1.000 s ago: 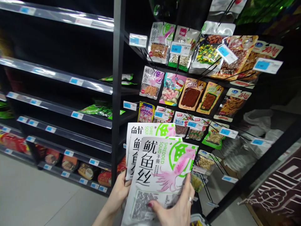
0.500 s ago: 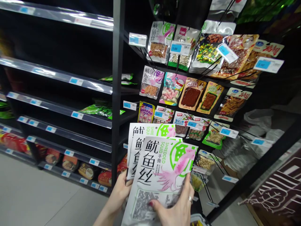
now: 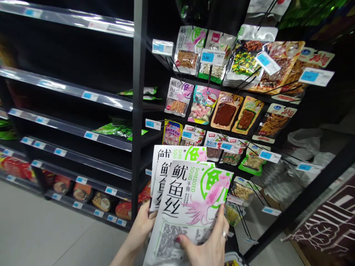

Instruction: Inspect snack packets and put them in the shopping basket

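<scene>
Both my hands hold a small fanned stack of white shredded squid packets with a pink squid and green logo, low in the middle of the view. My left hand grips the stack's left edge from behind. My right hand, with a ring, pinches the front packet at its lower right, thumb on the printed label. The same squid packets hang on a peg at the upper left of the snack rack.
A black peg rack of hanging snack bags with blue price tags fills the right. Dark shelves on the left hold green packets and bowls at the bottom. A black upright post divides them. Grey floor lies lower left.
</scene>
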`<action>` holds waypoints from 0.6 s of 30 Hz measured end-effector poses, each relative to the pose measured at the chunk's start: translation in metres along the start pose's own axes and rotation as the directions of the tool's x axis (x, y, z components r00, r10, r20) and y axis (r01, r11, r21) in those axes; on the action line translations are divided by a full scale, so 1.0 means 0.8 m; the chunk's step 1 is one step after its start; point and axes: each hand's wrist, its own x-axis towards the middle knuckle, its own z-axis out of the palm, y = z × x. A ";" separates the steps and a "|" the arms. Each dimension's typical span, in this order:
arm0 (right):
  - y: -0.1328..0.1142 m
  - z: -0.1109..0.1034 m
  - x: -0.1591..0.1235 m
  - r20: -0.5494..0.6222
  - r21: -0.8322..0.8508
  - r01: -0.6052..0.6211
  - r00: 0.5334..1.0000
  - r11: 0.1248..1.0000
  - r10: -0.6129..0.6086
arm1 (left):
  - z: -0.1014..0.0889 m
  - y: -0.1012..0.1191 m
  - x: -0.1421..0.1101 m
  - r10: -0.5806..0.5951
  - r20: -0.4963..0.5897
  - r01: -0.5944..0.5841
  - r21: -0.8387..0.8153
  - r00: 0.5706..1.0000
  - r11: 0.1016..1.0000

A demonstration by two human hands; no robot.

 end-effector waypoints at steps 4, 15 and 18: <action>-0.001 -0.002 0.000 0.006 0.000 -0.018 1.000 1.000 0.018 | -0.002 -0.002 0.001 0.015 0.014 -0.015 0.009 1.000 1.000; 0.001 0.001 0.000 -0.027 -0.028 0.005 1.000 1.000 -0.006 | 0.002 -0.002 0.001 0.017 0.012 -0.017 0.023 1.000 1.000; 0.004 0.002 0.000 -0.038 -0.034 0.010 0.999 0.999 -0.011 | 0.001 -0.003 0.000 0.022 0.010 -0.022 0.035 1.000 0.999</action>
